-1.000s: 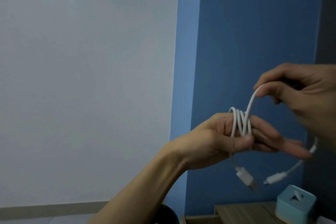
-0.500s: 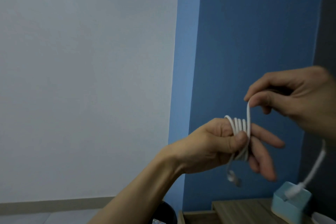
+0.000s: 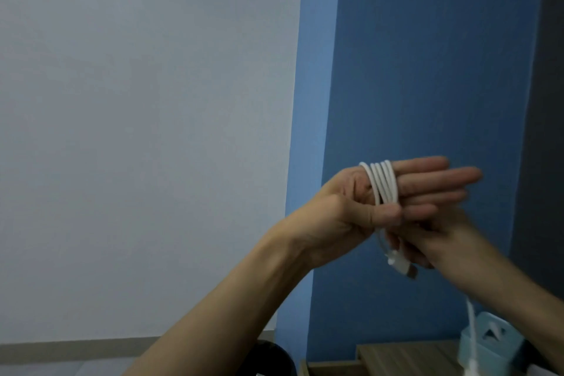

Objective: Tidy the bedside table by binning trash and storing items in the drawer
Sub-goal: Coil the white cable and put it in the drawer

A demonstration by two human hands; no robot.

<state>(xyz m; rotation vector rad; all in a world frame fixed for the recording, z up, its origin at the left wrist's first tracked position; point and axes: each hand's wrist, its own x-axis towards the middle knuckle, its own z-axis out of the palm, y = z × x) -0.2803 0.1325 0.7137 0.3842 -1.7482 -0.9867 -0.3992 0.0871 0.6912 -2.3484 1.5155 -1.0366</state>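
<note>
Coils of smooth white rubbery cable (image 3: 383, 183) wrap the straight, pressed-together fingers (image 3: 433, 180) of the left hand (image 3: 351, 210), thumb pinning them, raised above the wooden bedside table (image 3: 406, 357). The right hand (image 3: 439, 238) beneath is blurred; its grip cannot be told. Winding seems nearly done: next, gather the dangling tail, then the drawer.

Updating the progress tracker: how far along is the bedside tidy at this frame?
Done: nothing visibly stored or binned. In hand: white cable looped several times round the left hand, thumb pinning it; right hand beneath, grip blurred; a loose tail hangs down. Left: finish coiling, store it; the light blue box sits on the bedside table. Drawer not clearly in view.
</note>
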